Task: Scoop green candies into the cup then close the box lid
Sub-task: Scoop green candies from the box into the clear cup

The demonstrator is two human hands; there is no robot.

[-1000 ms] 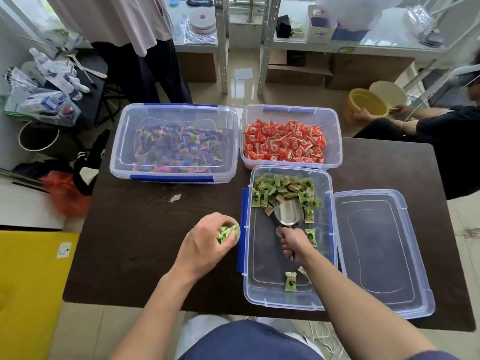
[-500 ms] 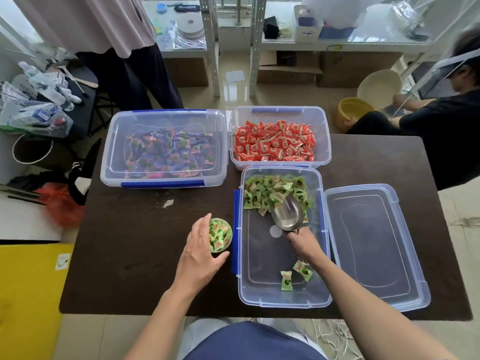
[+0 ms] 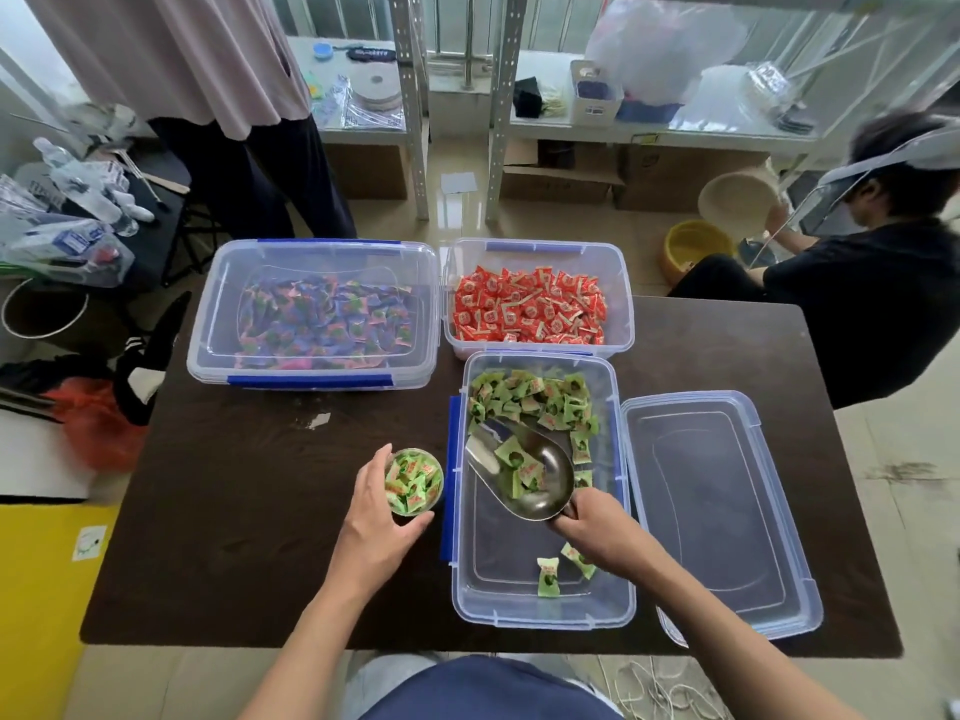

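Observation:
A clear open box point(image 3: 540, 613) on the dark table holds green candies point(image 3: 535, 400) heaped at its far end, with two loose ones near its front. My right hand point(image 3: 600, 530) grips the handle of a metal scoop point(image 3: 519, 472), lifted over the box with a few green candies in it. My left hand point(image 3: 376, 527) wraps around a small cup point(image 3: 414, 481) full of green candies, standing on the table just left of the box. The box lid point(image 3: 719, 511) lies flat to the right of the box.
A lidded box of purple candies point(image 3: 317, 314) and an open box of red candies point(image 3: 535, 304) stand at the table's far side. One person stands behind the table at the left; another crouches at the right with bowls. Clutter sits on the floor at left.
My right hand has raised the scoop out of the candy heap with a few candies in it and swung it leftward. My left hand has set the cup down beside the box.

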